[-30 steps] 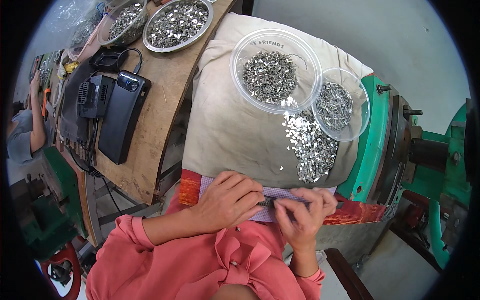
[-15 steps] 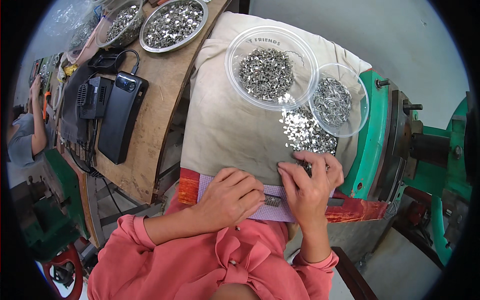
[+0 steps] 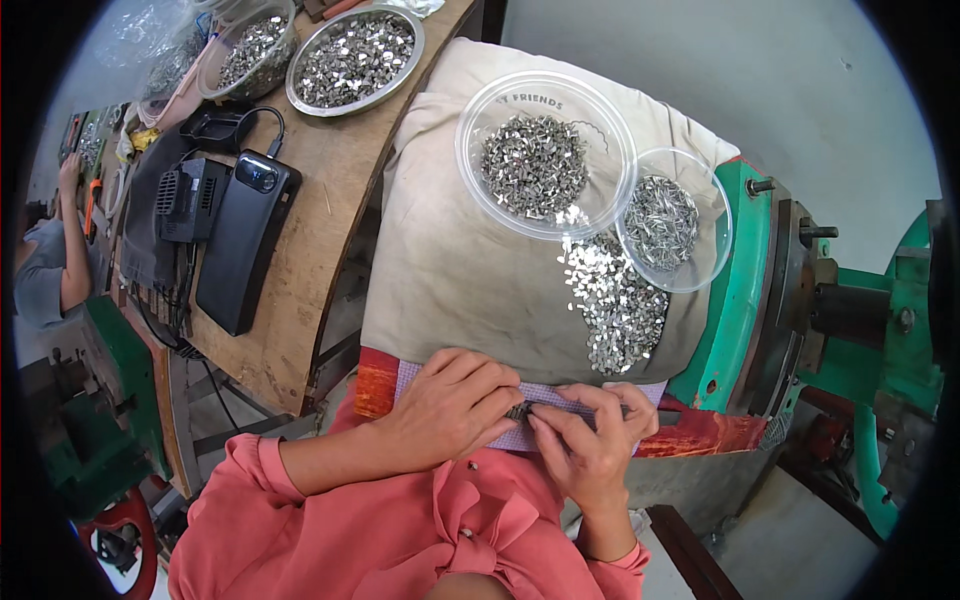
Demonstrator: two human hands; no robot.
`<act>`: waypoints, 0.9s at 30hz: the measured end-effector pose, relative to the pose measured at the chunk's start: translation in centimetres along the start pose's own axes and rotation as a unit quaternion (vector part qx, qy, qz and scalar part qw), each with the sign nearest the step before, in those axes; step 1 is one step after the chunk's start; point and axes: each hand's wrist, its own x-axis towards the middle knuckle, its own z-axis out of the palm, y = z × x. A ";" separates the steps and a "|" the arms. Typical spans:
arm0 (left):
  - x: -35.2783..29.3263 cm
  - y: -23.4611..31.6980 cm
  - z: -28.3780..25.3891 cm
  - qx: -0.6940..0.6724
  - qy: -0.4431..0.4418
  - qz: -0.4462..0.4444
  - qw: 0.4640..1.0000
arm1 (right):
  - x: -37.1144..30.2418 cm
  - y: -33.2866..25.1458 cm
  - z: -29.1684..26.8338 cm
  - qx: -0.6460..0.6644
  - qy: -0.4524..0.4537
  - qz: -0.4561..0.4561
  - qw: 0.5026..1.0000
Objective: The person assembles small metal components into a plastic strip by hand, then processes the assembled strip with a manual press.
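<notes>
My left hand [image 3: 455,408] rests with curled fingers on a purple checked cloth [image 3: 640,398] at the near edge of the work surface. Beside its fingertips is a short row of small grey metal pieces [image 3: 518,410], partly covered by the fingers. My right hand [image 3: 592,436] meets the row from the other side, thumb and forefinger pinched at its end; whatever sits between them is too small to make out. Just beyond lies a loose heap of shiny metal pieces [image 3: 620,320] on the beige cloth [image 3: 460,290].
A clear tub of metal pieces [image 3: 535,215] and a smaller clear tub of thin metal pins [image 3: 660,222] stand behind the heap. Green machinery [image 3: 730,290] flanks the right. On the wooden table [image 3: 310,260] at left are a black power bank [image 3: 248,240] and a metal bowl [image 3: 355,60]. Another person's arm [image 3: 72,240] shows far left.
My right hand has moved from the heap's near edge toward me and left, reaching the row beside my left hand. The left hand has shifted only slightly. The heap's near end is now uncovered.
</notes>
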 end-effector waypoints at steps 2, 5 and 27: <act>0.0 0.0 0.2 0.022 -0.007 0.007 1.000 | 0.7 0.6 0.0 -0.007 0.014 0.007 1.000; -0.1 0.0 0.2 0.034 -0.008 0.012 0.999 | 3.0 1.5 0.4 -0.022 0.046 0.028 0.998; 0.1 0.3 0.9 0.013 0.056 0.035 0.998 | 7.0 2.8 0.6 -0.022 0.049 -0.014 0.998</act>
